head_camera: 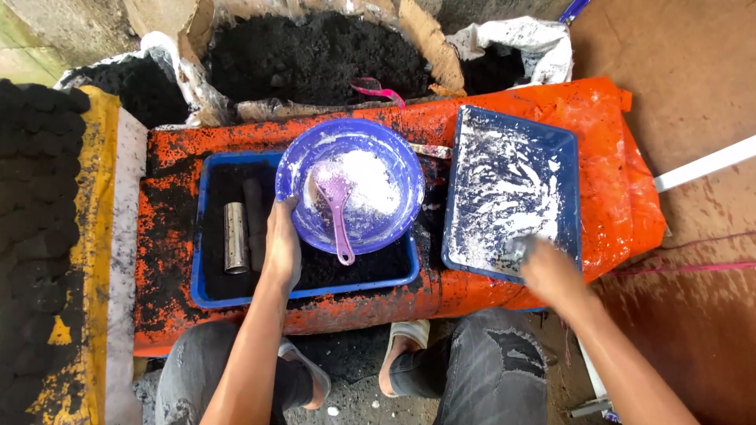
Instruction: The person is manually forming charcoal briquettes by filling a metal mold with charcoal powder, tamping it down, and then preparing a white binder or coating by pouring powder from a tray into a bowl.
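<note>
Two hands are at work over the orange-covered bench point(614, 197): the left hand point(282, 240) curls around the near rim of a purple bowl point(350, 185), fingers wrapped on its edge, holding it tilted above a blue tray of black powder point(236, 287). White powder sits heaped in the bowl with a pink scoop point(339, 208) lying in it, handle hanging over the near rim. Judging by the streaks, most of the white powder has already left the second blue tray point(512, 189) (only smears and crumbs remain on its floor), and the right hand point(547, 267) is at that tray's near edge; it is blurred, so I cannot tell whether it is closed on anything. A metal cylinder point(235, 236) lies in the black powder, just left of the bowl. Open sacks of black material point(315, 55) crowd the far edge, dark briquettes point(35, 212) line the left, and bare floor lies open to the right.
</note>
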